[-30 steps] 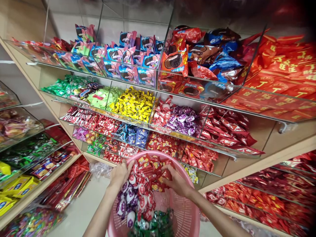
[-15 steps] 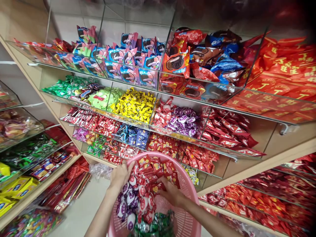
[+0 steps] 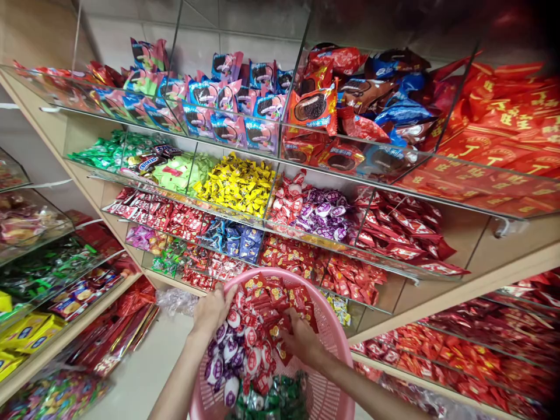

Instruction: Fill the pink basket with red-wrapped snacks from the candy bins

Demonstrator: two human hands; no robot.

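A pink plastic basket (image 3: 339,350) is in front of me at the bottom centre. My left hand (image 3: 213,312) grips its left rim, thumb inside. Inside the basket, my right hand (image 3: 304,341) has its fingers bent around red candy packets (image 3: 280,332); the fingertips are partly hidden among them. Red-and-white wrapped candies (image 3: 254,356) lie in the middle. Purple-and-white wrapped candies (image 3: 225,361) fill the left side, and green wrapped candies (image 3: 280,396) sit at the near side.
Glass-fronted shelves hold yellow candies (image 3: 240,184), purple candies (image 3: 321,213), blue-and-pink cookie packs (image 3: 227,128) and large red packets (image 3: 503,125). More shelves with red candies (image 3: 459,361) stand at right. Yellow packs (image 3: 30,332) and a bag of colourful sweets (image 3: 56,394) are at left.
My right hand has shifted slightly up and left among the red candy packets. My left hand keeps its grip on the rim. The view has moved slightly.
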